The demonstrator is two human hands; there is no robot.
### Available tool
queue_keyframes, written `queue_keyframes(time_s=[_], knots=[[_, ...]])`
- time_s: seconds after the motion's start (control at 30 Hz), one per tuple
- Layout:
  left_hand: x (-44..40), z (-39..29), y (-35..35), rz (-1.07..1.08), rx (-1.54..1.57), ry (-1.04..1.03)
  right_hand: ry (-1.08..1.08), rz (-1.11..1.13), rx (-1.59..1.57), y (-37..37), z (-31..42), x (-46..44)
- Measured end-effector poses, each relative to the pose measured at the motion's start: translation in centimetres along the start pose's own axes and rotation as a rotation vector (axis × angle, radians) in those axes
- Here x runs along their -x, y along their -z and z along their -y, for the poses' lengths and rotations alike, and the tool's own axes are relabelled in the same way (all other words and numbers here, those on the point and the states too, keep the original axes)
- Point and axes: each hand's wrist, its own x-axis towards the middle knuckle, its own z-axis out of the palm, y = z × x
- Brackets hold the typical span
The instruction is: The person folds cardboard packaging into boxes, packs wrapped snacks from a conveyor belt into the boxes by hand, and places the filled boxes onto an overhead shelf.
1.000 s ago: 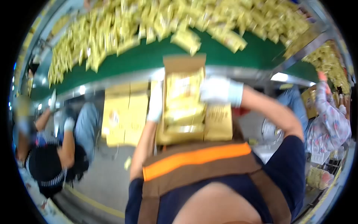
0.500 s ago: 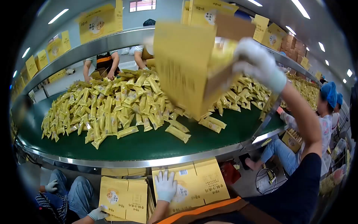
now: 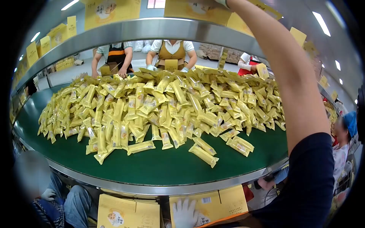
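Ahead: packet heap | steel shelf overhead | left hand on carton

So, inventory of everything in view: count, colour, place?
Packets: many, yellow, heaped on worktop
Worktop: one, green, centre
Shelf: one, silver, above worktop
Upright boxes: several, yellow, on shelf
Flat carton stacks: at least two, yellow, bottom centre
Co-workers: at least five, mixed clothing, far side, left, right
Lights: several, white, overhead
Apron: one, brown-orange, bottom edge
Right arm: one, navy sleeve, raised at right
Left grip: one, white glove, open on right-hand stack
Right grip: one, pale glove, mostly cut off at top
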Motion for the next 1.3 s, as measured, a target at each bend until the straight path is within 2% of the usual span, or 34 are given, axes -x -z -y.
queue_keyframes(time_s=[0.03, 0.13, 0.2, 0.27, 0.3, 0.33, 0.4, 0.43, 0.47, 0.5, 0.53, 0.57, 0.6, 0.63, 0.67, 0.7, 0.77, 0.83, 0.9, 0.93, 1.0, 1.03, 1.1, 1.13, 1.17, 1.23, 1.3], knots=[[-0.2, -0.2, 0.3, 0.026, 0.037, 0.004, 0.074, -0.05, 0.034, -1.2, 0.0, -0.1], [-0.4, -0.6, 1.7, -0.242, 0.073, -0.056, 0.221, -0.184, 0.098, -5.0, -1.5, 2.2], [-0.2, -0.5, 1.2, -0.282, 0.046, 0.095, 0.38, -0.226, 0.22, -5.8, -3.7, 4.4], [0.0, -0.2, 0.6, -0.362, 0.073, 0.189, 0.51, -0.202, 0.235, -2.6, -2.0, 10.9], [0.2, 0.3, 0.5, -0.423, 0.118, 0.216, 0.471, 0.392, 0.338, -2.7, -4.1, 14.5], [0.4, 0.9, 0.2, -0.485, 0.168, 0.23, 0.563, 0.044, -0.083, -1.2, -2.3, 21.7], [1.7, 1.4, 1.3, -0.443, 0.333, 0.332, 0.509, 0.616, -0.217, 5.5, 0.6, 34.8], [1.9, 2.1, 0.9, -0.426, 0.383, 0.369, 0.427, 0.879, -0.251, 8.8, 2.0, 41.3], [2.4, 2.5, 0.9, -0.403, 0.448, 0.381, 0.232, 1.313, -0.698, 12.1, 2.0, 46.8], [3.0, 2.6, 1.1, -0.378, 0.509, 0.401, 0.144, 1.408, -0.788, 12.4, 1.3, 53.3], [3.3, 2.6, 1.4, -0.374, 0.531, 0.406, -0.152, 1.354, -0.895, 12.4, 0.4, 59.6], [3.3, 3.3, 0.9, -0.356, 0.564, 0.428, -0.491, 0.987, -0.864, 12.8, 0.5, 66.4], [3.0, 4.0, 0.1, -0.355, 0.618, 0.454, -0.645, 0.73, -0.608, 12.3, 1.0, 72.5], [2.5, 4.8, -1.2, -0.392, 0.961, 0.539, -0.806, 0.827, -0.682, 10.8, 1.2, 78.3], [2.3, 1.3, 3.2, -0.339, 1.343, 0.701, -0.966, 0.919, -0.749, 9.3, 1.6, 83.7], [2.2, 1.2, 3.3, -0.391, 1.469, 0.7, -1.128, 1.006, -0.815, 9.3, 2.4, 86.8], [2.2, 2.1, 2.5, -0.377, 1.567, 0.618, -1.28, 0.791, -1.019, 13.2, 4.5, 81.5], [2.5, 1.9, 3.7, -0.324, 1.562, 0.505, -1.25, 0.706, -1.169, 13.6, 4.2, 81.8], [3.3, 2.3, 4.2, -0.432, 1.514, 0.481, -1.379, 0.66, -1.351, 14.7, 3.8, 80.7], [3.2, 2.4, 4.6, -0.488, 1.495, 0.458, -1.297, 0.655, -1.302, 15.9, 3.9, 79.1], [4.0, -1.2, 9.4, -0.605, 1.422, 0.258, -1.142, 0.705, -1.187, 19.5, 3.5, 73.8], [4.5, -3.1, 11.8, -0.655, 1.385, 0.163, -0.819, 0.562, -0.939, 19.8, 3.2, 72.6], [5.1, -3.7, 14.8, -0.543, 1.4, -0.011, -0.611, 0.271, -0.62, 21.3, 2.6, 67.0], [5.5, -2.1, 15.4, -0.374, 1.376, -0.097, -0.405, 0.15, -0.435, 22.2, 2.0, 64.5], [5.8, -1.2, 15.0, -0.295, 1.346, -0.037, -0.229, 0.069, -0.357, 22.5, 1.5, 62.1], [6.1, -0.4, 14.9, -0.134, 1.273, 0.066, -0.008, 0.374, -0.211, 23.0, 2.3, 59.2], [5.9, -1.5, 14.3, -0.181, 1.387, 0.038, -0.008, 0.338, -0.254, 21.6, 3.0, 59.4]])
